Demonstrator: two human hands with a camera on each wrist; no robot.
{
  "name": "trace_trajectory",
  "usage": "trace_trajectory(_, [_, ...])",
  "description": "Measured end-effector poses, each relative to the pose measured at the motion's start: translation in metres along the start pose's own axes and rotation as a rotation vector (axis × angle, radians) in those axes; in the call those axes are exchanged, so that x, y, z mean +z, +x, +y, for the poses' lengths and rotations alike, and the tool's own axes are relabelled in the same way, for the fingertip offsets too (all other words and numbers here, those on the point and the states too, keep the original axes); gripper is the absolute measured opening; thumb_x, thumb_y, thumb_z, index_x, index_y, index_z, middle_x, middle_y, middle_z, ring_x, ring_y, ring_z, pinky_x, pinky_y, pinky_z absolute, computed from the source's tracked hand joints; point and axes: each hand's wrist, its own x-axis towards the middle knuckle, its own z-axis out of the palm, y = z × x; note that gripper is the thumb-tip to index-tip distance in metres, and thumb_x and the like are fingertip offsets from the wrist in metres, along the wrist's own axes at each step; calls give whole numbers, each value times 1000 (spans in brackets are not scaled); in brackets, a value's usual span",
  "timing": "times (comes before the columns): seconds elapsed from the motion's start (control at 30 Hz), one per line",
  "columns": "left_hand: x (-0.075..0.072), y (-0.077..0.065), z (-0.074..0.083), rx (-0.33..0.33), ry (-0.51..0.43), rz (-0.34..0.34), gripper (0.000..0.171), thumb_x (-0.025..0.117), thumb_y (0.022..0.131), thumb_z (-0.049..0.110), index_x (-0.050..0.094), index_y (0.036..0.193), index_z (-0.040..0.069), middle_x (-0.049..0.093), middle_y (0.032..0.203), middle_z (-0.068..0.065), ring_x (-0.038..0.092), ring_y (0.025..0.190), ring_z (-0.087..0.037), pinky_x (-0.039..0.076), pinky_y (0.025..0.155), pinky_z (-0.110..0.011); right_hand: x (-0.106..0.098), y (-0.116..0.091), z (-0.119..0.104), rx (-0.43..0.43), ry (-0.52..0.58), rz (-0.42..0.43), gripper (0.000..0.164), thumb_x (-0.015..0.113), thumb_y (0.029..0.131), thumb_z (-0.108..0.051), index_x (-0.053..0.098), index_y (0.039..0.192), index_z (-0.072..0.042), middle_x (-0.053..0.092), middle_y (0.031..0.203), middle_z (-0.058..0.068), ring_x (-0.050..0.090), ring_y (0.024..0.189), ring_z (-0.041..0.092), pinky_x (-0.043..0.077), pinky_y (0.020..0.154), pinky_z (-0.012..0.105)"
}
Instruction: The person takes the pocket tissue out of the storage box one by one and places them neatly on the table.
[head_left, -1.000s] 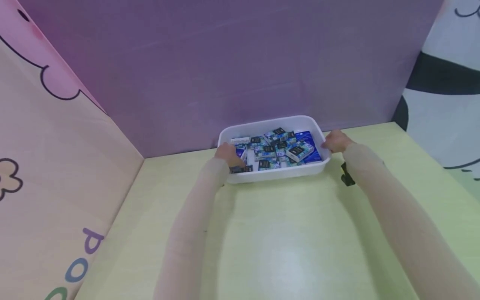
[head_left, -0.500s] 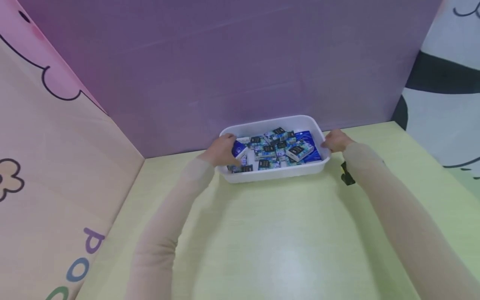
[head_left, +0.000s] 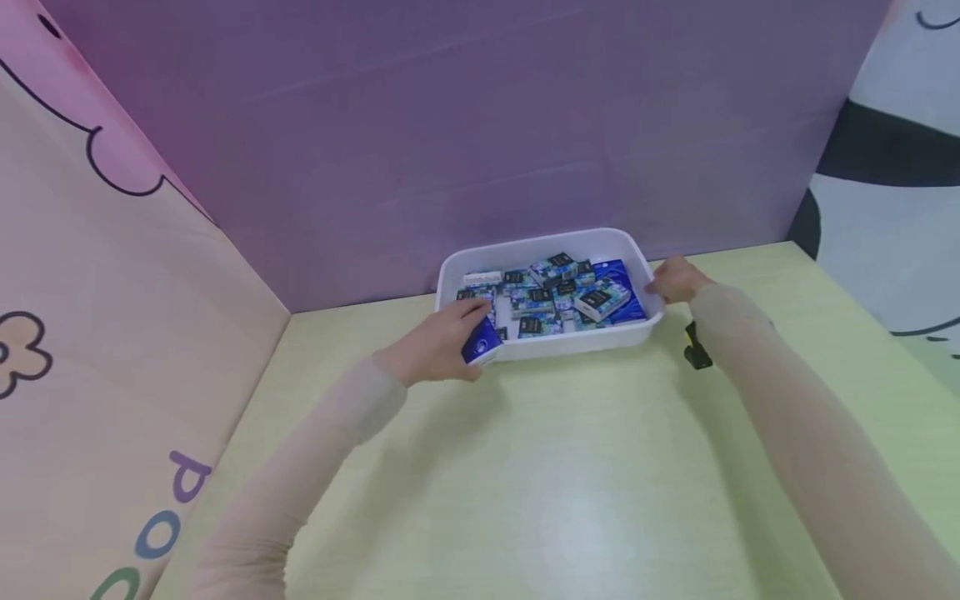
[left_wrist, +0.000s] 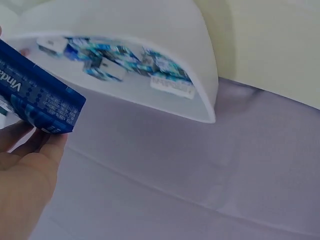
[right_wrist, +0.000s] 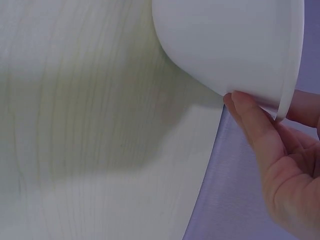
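Observation:
My left hand point(head_left: 437, 340) grips a blue Vinda tissue pack point(head_left: 482, 343) at the front left corner of a white plastic tub point(head_left: 577, 340). In the left wrist view, the fingers hold the pack point(left_wrist: 42, 90) from its lower side, with the tub's opening behind it. My right hand point(head_left: 675, 281) pinches the tub's right rim; the right wrist view has thumb and fingers on either side of that rim point(right_wrist: 292, 65). Inside the tub lie several small blue-and-green patterned packs point(head_left: 534, 300) with black labels. At its right end is a flat blue packet point(head_left: 628, 307), partly covered.
The tub stands on a pale wood-grain table point(head_left: 540, 467), near its back edge against a purple wall panel point(head_left: 480, 133). A small black-and-yellow object point(head_left: 697, 348) lies beside the right forearm. Printed cartoon panels point(head_left: 142, 333) border the left and right sides.
My left hand has lifted the blue tissue pack out of the tub and brought it over the front left rim, toward me. My right hand stays at the tub's right rim.

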Motion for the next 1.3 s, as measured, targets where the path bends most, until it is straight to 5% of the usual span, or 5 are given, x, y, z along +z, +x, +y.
trace_trajectory(0.23, [13,-31,16,95,4,-22,86,73,72,31,32,140,-2,33,144,-17,34,131,-30,32,110,-37,1,0,-1,1,9,-11,46,47,87,-7,39,121,23,47,120,38,53,104,42,44,95,51])
trace_trajectory(0.43, [32,-45,18,81,-19,-94,86,74,73,29,30,142,1,28,147,-15,34,131,-26,33,110,-36,-1,-1,-2,-2,29,2,45,48,88,-6,39,121,23,48,119,38,53,102,41,45,94,50])
trace_trajectory(0.7, [66,-49,4,53,-37,-178,88,76,71,26,30,141,0,30,146,-16,30,134,-28,28,112,-36,0,-1,-1,12,35,-17,46,46,89,-7,36,124,22,45,122,38,51,107,42,43,97,51])
trace_trajectory(1.07, [87,-49,-7,-21,-145,-280,83,71,75,15,26,144,4,20,152,-9,22,139,-25,23,114,-35,3,2,-2,38,34,-33,48,45,90,-8,34,126,22,43,125,38,48,112,44,40,100,52])
trace_trajectory(1.3, [91,-54,-12,-13,-229,-233,70,65,83,14,29,143,8,19,153,-6,20,139,-23,25,113,-37,0,-1,-1,2,-3,-18,47,46,90,-9,37,124,23,45,122,39,49,109,45,42,97,52])
